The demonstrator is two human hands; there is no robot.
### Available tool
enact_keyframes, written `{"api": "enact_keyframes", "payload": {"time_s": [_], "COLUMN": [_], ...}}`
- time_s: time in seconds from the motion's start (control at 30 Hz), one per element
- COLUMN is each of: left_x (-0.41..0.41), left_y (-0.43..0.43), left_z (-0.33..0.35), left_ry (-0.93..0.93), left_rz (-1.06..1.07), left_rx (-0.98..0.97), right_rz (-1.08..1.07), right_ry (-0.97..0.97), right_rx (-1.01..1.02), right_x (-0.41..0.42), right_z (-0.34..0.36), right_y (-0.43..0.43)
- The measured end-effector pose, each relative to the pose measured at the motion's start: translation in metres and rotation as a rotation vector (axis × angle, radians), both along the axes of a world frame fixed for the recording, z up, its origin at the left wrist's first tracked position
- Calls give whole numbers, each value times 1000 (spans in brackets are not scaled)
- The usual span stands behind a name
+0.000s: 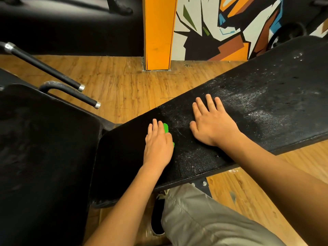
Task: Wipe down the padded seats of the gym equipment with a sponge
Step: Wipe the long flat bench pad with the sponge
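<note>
At the left, one black seat pad [44, 148] shows no clear sign of wiping either way, and two bar handles [53, 70] stand behind it. On the one long bench pad [266, 96], the left hand [158, 144] lies flat, its straight fingers pressing the single green sponge [166, 128] onto the near-left part, which looks dark and likely wiped. The right hand [211, 125] rests flat and empty just beside it, and the stretch further right carries white speckles, so much probably remains.
</note>
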State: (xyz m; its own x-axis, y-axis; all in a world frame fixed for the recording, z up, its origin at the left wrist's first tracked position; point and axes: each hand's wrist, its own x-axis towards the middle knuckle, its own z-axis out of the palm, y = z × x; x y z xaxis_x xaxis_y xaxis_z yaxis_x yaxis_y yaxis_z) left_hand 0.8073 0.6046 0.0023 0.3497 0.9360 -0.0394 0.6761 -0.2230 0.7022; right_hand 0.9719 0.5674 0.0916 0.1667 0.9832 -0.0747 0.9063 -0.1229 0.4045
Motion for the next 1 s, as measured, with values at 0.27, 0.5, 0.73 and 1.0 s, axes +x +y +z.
{"api": "enact_keyframes", "payload": {"time_s": [0.27, 0.5, 0.73, 1.0], "left_x": [26, 44, 38, 16], "left_y": [53, 101, 63, -21], "left_z": [7, 17, 15, 13], "left_ry": [45, 47, 30, -29], "left_rz": [76, 93, 130, 73], "left_rx": [13, -48, -42, -26], "right_rz": [8, 12, 6, -6], "right_ry": [12, -9, 3, 6], "right_rx": [18, 17, -1, -43], "right_x": [0, 0, -1, -1], "right_z": [-2, -3, -1, 4], "right_y": [1, 1, 0, 1]}}
